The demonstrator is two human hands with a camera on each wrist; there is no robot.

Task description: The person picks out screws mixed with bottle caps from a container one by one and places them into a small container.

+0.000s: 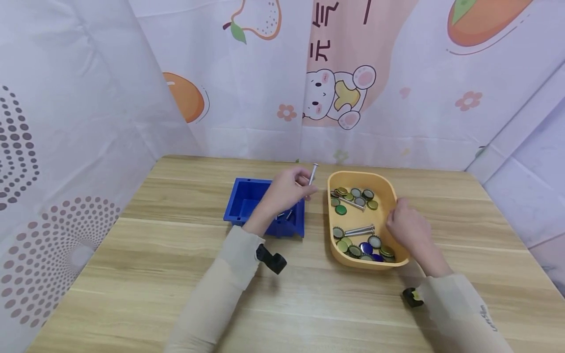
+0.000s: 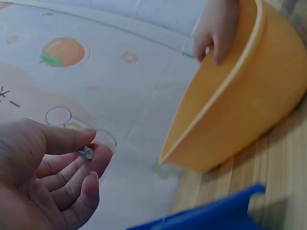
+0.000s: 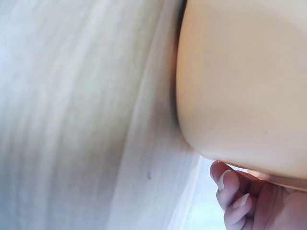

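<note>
Patterned curtain (image 1: 256, 100) hangs beyond the left hand (image 1: 287, 189) and right hand (image 1: 409, 226); wood-grain table (image 1: 326, 304) lies below both. Yellow container (image 1: 359, 216) stands just right of the left hand's pinch; its right-hand rim sits in the right hand's grip, fingers clamped over the edge. Blue tray (image 1: 244, 193) lies below and left of the pinch, partly hidden by that hand and forearm. Left hand: thumb and fingers together on one metal bolt (image 1: 313, 174), which is slightly tilted, head up, raised between tray and container; its threaded end shows in the left wrist view. Right of the pinch, inside the container: loose bolts (image 1: 359, 230) and bottle caps (image 1: 374, 241), caps mixed green, gold, blue and grey. Below the pinch, inside the tray: small bolts (image 1: 289, 214), count unclear.
</note>
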